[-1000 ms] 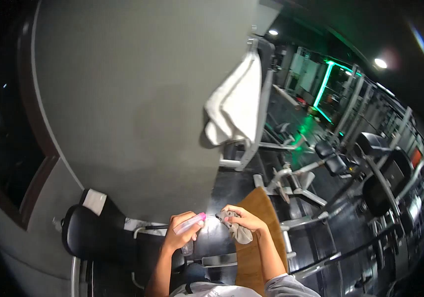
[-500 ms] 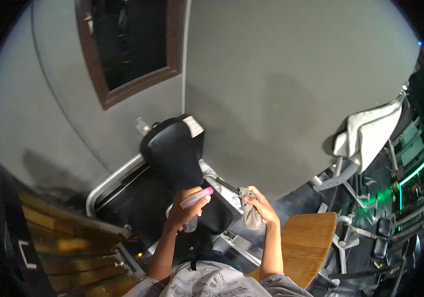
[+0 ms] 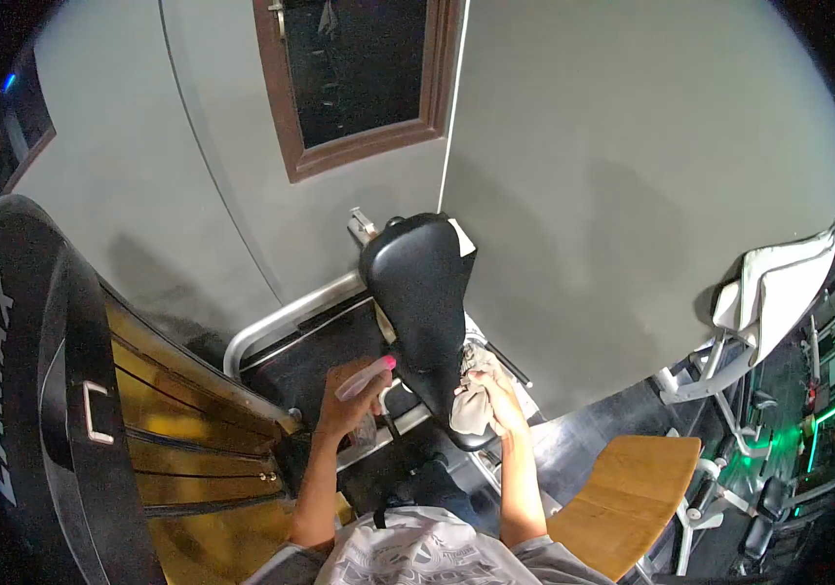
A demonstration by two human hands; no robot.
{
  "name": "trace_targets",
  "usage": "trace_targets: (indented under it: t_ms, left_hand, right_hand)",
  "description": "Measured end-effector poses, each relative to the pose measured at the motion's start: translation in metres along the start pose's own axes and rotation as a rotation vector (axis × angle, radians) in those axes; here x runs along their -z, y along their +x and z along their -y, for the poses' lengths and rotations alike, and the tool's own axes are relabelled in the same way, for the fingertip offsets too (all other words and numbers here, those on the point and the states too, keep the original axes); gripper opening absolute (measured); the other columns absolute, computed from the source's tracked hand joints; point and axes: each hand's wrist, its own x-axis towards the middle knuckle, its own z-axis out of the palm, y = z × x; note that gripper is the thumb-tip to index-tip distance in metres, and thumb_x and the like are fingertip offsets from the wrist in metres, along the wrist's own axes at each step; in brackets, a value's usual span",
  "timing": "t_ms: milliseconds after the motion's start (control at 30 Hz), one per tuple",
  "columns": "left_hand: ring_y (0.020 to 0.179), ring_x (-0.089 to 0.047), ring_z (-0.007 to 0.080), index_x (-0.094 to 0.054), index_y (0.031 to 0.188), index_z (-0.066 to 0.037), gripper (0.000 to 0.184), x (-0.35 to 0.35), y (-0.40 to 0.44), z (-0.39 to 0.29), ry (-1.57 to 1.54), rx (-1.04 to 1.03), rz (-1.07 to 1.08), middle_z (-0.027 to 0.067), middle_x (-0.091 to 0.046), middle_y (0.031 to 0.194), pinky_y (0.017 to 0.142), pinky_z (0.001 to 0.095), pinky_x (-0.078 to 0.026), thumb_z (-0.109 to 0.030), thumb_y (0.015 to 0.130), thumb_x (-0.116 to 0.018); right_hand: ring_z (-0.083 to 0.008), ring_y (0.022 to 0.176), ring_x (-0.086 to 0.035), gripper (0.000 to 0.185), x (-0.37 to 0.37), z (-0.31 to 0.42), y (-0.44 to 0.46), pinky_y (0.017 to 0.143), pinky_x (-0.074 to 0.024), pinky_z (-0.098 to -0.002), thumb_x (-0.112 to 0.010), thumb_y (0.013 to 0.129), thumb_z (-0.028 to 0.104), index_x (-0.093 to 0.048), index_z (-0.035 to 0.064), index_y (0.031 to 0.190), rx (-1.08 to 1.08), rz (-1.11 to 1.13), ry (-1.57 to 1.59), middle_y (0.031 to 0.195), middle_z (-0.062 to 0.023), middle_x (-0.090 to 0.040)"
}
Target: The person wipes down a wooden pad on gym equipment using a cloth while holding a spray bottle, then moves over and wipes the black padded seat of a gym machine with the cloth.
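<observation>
My left hand (image 3: 351, 398) is closed round a clear spray bottle (image 3: 363, 380) with a pink nozzle, held near the black padded seat of a machine. In my right hand (image 3: 500, 395) is a bunched grey cloth (image 3: 473, 405), in front of the lower part of the black pad (image 3: 417, 292). Whether the cloth touches the pad cannot be made out. Behind the cloth, some whitish material shows beside the pad.
A LAMAX machine (image 3: 37, 390) stands at the left. A wooden seat (image 3: 627, 497) is at the lower right. White towels (image 3: 778, 292) hang on a frame at the far right. Above the pad is a brown-framed window (image 3: 359, 88) in the grey wall.
The view has swung left, bringing the black pad to the middle and the LAMAX machine into sight. My right hand with the cloth has come over the pad's lower end.
</observation>
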Motion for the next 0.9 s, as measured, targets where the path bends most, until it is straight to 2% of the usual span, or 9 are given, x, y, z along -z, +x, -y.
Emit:
trace_targets:
  t_ms: [233, 400, 467, 500, 533, 567, 633, 700, 900]
  left_hand:
    - [0.050, -0.059, 0.0101, -0.067, 0.088, -0.001, 0.034, 0.008, 0.032, 0.008, 0.029, 0.075, -0.065, 0.0042, -0.064, 0.074, 0.046, 0.0262, -0.045, -0.034, 0.095, -0.065]
    - [0.050, -0.060, 0.0114, -0.068, 0.092, -0.001, 0.034, 0.010, 0.076, 0.027, 0.037, 0.054, -0.132, 0.0058, -0.065, 0.078, 0.045, 0.0271, -0.045, -0.034, 0.096, -0.063]
    - [0.049, -0.060, 0.0124, -0.068, 0.095, 0.001, 0.033, 0.008, 0.092, 0.028, 0.212, -0.098, -0.125, 0.0070, -0.066, 0.079, 0.045, 0.0271, -0.045, -0.032, 0.096, -0.063]
    - [0.049, -0.060, 0.0124, -0.068, 0.095, 0.001, 0.033, 0.006, 0.098, 0.027, 0.218, -0.092, -0.133, 0.0070, -0.066, 0.079, 0.045, 0.0271, -0.045, -0.032, 0.096, -0.063]
    - [0.049, -0.059, 0.0126, -0.068, 0.096, 0.001, 0.033, 0.002, 0.104, 0.025, 0.144, 0.012, -0.183, 0.0073, -0.066, 0.078, 0.045, 0.0269, -0.045, -0.031, 0.096, -0.064]
    - [0.049, -0.059, 0.0129, -0.068, 0.097, 0.002, 0.032, -0.001, 0.109, 0.024, 0.067, 0.114, -0.233, 0.0076, -0.066, 0.077, 0.045, 0.0267, -0.045, -0.029, 0.096, -0.064]
    - [0.049, -0.059, 0.0129, -0.068, 0.097, 0.002, 0.030, -0.004, 0.119, 0.021, 0.114, 0.074, -0.249, 0.0078, -0.066, 0.076, 0.045, 0.0268, -0.045, -0.027, 0.095, -0.065]
    - [0.049, -0.059, 0.0134, -0.067, 0.095, 0.003, 0.021, -0.005, 0.127, 0.015, 0.172, 0.072, -0.263, 0.0082, -0.066, 0.076, 0.045, 0.0274, -0.045, -0.018, 0.091, -0.065]
    - [0.048, -0.060, 0.0142, -0.067, 0.094, 0.003, 0.018, 0.003, 0.147, -0.004, 0.120, 0.113, -0.266, 0.0083, -0.065, 0.075, 0.046, 0.0277, -0.045, -0.013, 0.088, -0.062]
  right_hand:
    - [-0.0211, 0.081, -0.066, 0.042, 0.004, 0.007, 0.055, 0.075, -0.0560, -0.0345, -0.052, 0.095, 0.014, -0.046, 0.0059, 0.136, -0.013, 0.022, -0.005, 0.104, -0.0101, -0.062]
    - [-0.0238, 0.084, -0.068, 0.042, 0.026, 0.021, 0.110, 0.077, -0.0561, -0.0350, -0.050, 0.094, 0.011, -0.047, 0.0027, 0.135, -0.060, 0.039, 0.036, 0.107, -0.0129, -0.062]
    - [-0.0257, 0.086, -0.068, 0.043, 0.036, 0.029, 0.129, 0.079, -0.0564, -0.0353, -0.050, 0.093, 0.009, -0.045, 0.0007, 0.135, -0.047, 0.020, 0.092, 0.110, -0.0136, -0.061]
    - [-0.0263, 0.094, -0.067, 0.045, 0.055, 0.021, 0.144, 0.082, -0.0562, -0.0358, -0.051, 0.094, 0.009, -0.042, -0.0006, 0.138, -0.053, 0.052, 0.094, 0.119, -0.0147, -0.060]
    - [-0.0263, 0.094, -0.067, 0.045, 0.061, 0.021, 0.153, 0.082, -0.0562, -0.0358, -0.051, 0.094, 0.009, -0.042, -0.0006, 0.138, -0.061, 0.056, 0.100, 0.119, -0.0147, -0.060]
    - [-0.0246, 0.090, -0.067, 0.039, 0.067, 0.021, 0.161, 0.079, -0.0567, -0.0363, -0.052, 0.095, 0.012, -0.046, 0.0011, 0.132, -0.033, 0.008, 0.099, 0.113, -0.0123, -0.062]
    - [-0.0194, 0.088, -0.065, 0.029, 0.072, 0.026, 0.176, 0.077, -0.0561, -0.0338, -0.053, 0.096, 0.014, -0.054, 0.0048, 0.124, -0.001, -0.068, 0.087, 0.106, -0.0068, -0.065]
    - [-0.0176, 0.089, -0.065, 0.028, 0.073, 0.033, 0.185, 0.077, -0.0553, -0.0321, -0.054, 0.096, 0.015, -0.055, 0.0058, 0.123, -0.010, -0.076, 0.083, 0.106, -0.0056, -0.065]
    - [-0.0146, 0.092, -0.063, 0.030, 0.072, 0.042, 0.204, 0.079, -0.0524, -0.0288, -0.056, 0.097, 0.017, -0.057, 0.0080, 0.126, -0.021, -0.007, 0.084, 0.111, -0.0040, -0.064]
